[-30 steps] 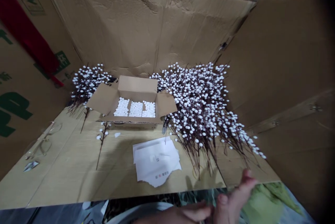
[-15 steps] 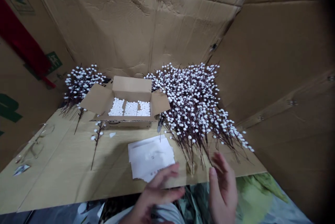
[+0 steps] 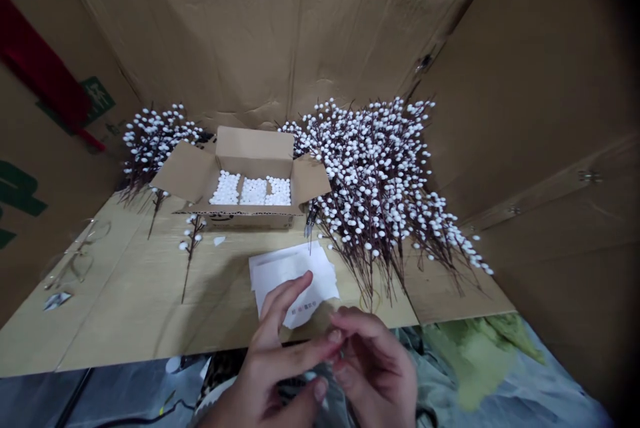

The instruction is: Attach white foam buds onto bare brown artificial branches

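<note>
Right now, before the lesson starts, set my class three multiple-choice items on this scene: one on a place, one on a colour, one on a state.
1. Where does the big pile of budded stems lie relative to the cardboard carton?
A left of it
B right of it
C inside it

2. What colour are the buds on the lone stem in front of the carton?
A red
B green
C white

3. What state are the carton's flaps in?
A taped shut
B folded open
C torn off

1 B: the pile spreads from the carton's right side.
2 C: the buds show white.
3 B: the flaps stand spread around the opening.
</note>
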A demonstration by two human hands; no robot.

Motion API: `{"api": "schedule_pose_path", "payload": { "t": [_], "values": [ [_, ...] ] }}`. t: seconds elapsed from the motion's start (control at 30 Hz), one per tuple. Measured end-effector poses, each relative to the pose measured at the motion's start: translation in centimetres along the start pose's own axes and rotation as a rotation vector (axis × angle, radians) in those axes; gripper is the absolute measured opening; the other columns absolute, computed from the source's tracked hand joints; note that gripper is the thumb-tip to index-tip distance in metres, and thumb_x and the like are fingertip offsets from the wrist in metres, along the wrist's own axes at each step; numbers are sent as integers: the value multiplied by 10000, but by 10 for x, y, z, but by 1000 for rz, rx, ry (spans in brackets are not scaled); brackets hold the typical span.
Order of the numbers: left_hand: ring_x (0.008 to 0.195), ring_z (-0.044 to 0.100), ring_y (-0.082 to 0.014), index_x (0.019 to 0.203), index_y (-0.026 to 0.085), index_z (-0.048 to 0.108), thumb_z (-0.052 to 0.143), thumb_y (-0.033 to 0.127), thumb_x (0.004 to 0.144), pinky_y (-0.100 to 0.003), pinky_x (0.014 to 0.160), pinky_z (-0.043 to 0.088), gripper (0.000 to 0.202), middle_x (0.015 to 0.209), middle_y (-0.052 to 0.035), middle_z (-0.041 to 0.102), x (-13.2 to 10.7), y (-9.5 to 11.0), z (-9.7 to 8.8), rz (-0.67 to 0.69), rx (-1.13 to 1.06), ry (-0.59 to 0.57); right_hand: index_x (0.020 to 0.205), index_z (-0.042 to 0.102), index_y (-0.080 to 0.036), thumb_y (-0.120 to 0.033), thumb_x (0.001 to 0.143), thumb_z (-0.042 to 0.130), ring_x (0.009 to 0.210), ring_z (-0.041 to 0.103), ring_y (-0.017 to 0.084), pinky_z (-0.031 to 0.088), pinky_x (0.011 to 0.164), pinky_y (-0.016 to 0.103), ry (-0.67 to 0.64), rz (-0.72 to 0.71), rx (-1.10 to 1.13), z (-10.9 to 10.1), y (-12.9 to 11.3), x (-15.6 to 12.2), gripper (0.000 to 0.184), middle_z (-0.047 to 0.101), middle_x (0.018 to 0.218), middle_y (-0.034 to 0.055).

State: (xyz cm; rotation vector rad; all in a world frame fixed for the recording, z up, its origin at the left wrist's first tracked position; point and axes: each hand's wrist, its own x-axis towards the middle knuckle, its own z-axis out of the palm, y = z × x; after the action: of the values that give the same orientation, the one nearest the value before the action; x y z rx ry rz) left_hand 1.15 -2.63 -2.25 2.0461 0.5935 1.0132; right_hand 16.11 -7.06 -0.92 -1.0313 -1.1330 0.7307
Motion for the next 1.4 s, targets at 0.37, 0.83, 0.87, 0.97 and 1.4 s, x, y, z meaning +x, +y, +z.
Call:
{"api": "schedule_pose_path", "payload": {
  "t": [0.37, 0.83, 0.87, 0.97, 1.4],
  "values": [
    [1392, 240, -297, 1255, 358, 574, 506, -40, 714, -516, 1065, 299, 675, 1597, 38, 146, 2, -4, -10, 104, 330, 123, 873, 720, -238, -208, 761, 731, 634, 672, 146, 583, 568, 224, 26, 21, 26, 9, -3, 15, 117, 687, 696, 24],
    [1381, 272, -285, 1329, 345, 523, 556, 141, 847, -491, 1067, 345, 524, 1564, 1, 252, 3, -14, -11, -14, 175, -24, 886, 645, -223, -74, 829, 601, 623, 640, 151, 518, 582, 274, -277, -189, -469, -20, 6, 28, 166, 687, 706, 10],
    [1385, 268, -283, 1342, 353, 507, 556, 174, 864, -493, 1071, 342, 513, 1558, -4, 270, 3, -14, -11, -29, 134, -39, 889, 638, -225, -69, 829, 600, 625, 640, 152, 515, 584, 275, -278, -195, -465, -21, 7, 29, 171, 684, 705, 8],
    [1389, 274, -278, 1358, 371, 485, 547, 272, 899, -509, 1088, 310, 473, 1541, -12, 318, 1, -17, -12, -56, 48, -39, 880, 637, -231, -81, 833, 601, 621, 645, 150, 514, 577, 265, -218, -202, -446, -22, 8, 30, 162, 683, 689, 0],
    [1224, 521, -241, 943, 337, 771, 496, 409, 932, -399, 1008, 405, 284, 1223, -20, 689, 11, -21, -13, -303, -287, 202, 980, 693, -298, -137, 817, 643, 772, 713, 131, 562, 736, 220, -160, -73, -421, -1, 16, 24, 234, 763, 854, -24]
  ]
}}
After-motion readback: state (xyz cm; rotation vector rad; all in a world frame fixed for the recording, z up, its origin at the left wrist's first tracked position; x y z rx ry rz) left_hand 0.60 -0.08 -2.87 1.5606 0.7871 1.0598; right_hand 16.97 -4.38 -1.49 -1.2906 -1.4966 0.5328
